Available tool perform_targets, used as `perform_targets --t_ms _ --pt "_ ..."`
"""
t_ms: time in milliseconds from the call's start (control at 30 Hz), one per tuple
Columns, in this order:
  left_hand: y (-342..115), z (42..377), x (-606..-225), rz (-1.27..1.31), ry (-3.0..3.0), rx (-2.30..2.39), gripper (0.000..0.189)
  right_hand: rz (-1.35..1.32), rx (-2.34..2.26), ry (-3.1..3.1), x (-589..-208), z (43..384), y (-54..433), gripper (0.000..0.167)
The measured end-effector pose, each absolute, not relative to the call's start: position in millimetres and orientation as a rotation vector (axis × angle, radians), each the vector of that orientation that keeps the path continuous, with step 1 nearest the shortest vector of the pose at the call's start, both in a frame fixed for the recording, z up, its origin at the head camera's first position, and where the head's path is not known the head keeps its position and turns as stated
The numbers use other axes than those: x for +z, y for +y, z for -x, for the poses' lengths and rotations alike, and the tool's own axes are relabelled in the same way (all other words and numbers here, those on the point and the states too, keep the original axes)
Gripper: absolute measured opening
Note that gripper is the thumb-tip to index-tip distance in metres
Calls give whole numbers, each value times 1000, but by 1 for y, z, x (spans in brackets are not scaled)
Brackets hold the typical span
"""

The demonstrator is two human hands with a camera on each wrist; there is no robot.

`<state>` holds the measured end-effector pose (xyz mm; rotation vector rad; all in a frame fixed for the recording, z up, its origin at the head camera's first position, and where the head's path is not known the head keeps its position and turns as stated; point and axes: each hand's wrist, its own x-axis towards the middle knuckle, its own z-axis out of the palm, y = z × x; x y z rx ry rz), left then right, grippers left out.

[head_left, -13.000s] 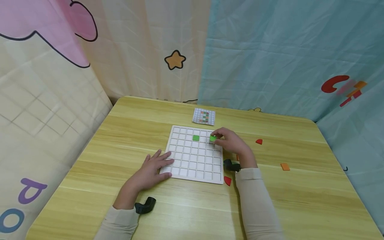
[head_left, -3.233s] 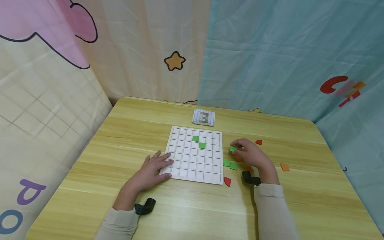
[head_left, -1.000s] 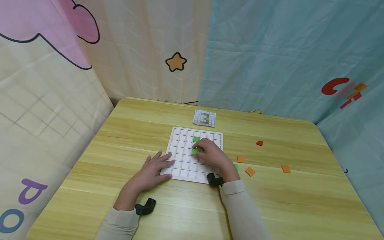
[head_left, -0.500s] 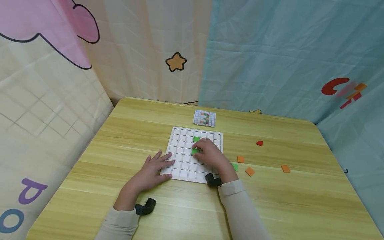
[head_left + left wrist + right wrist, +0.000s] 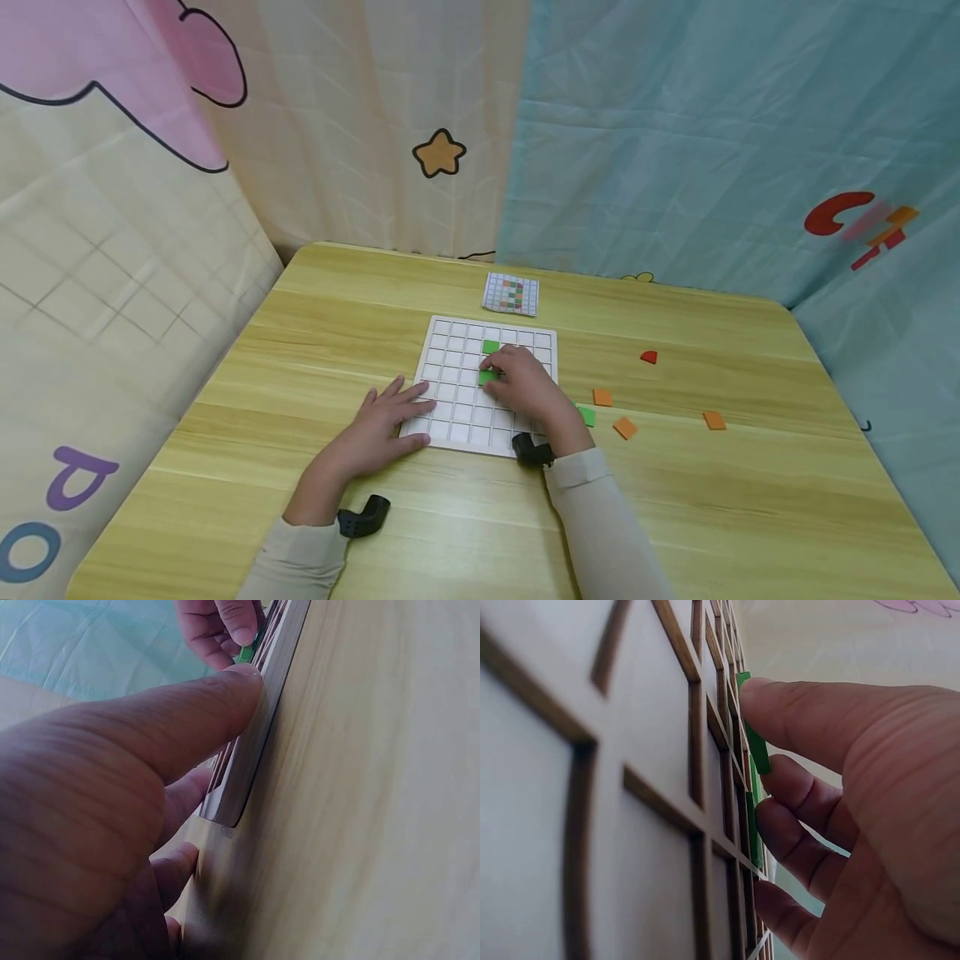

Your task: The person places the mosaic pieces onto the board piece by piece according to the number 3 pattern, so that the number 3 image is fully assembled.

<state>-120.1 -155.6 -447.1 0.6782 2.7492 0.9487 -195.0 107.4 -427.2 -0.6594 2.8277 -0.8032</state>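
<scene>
Green, head view: three tiles showing. An upper green tile (image 5: 491, 347) is sitting in a cell of the white grid board (image 5: 461, 412), centre frame. The pinched tile (image 5: 487, 379) is showing just below it. A loose green tile (image 5: 587, 417) is lying on the table (image 5: 750, 517), right of the board, partly hidden by the right wrist. Three orange squares, at left (image 5: 602, 397), middle (image 5: 625, 427) and right (image 5: 714, 420), are lying right of centre; one red quarter-piece (image 5: 648, 357) is lying above them, one pattern card (image 5: 511, 294) above the board. Left hand (image 5: 382, 423) is resting spread on the board's lower left corner; right hand (image 5: 523, 383) is pinching at mid-board.

Left wrist view: board's side edge is showing, thumb tip lying against it. Upper centre, the right hand is holding green close to the grid.

Right wrist view: pinched tile is showing edge-on, upper right of centre, between thumb and index fingertip, tilting; contact with the grid, cannot tell. Below it, more green is lying on the board under the fingers, a spot the hand is covering from above.
</scene>
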Motion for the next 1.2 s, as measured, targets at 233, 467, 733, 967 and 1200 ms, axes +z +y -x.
perform_targets --t_ms 233,467,733,967,1200 --pt "-155 120 -446 -681 2748 949 51 678 -817 2837 -429 195 108 19" --pt "-155 119 -446 -680 2745 958 51 674 -809 2839 -431 195 108 19" --pt "-156 119 -446 -687 2746 958 52 674 -751 2859 -431 196 105 19" --pt "-156 120 -446 -688 2745 954 51 666 -752 2856 -430 195 104 19" --pt "-156 120 -446 -700 2751 950 52 673 -752 2855 -429 195 105 19"
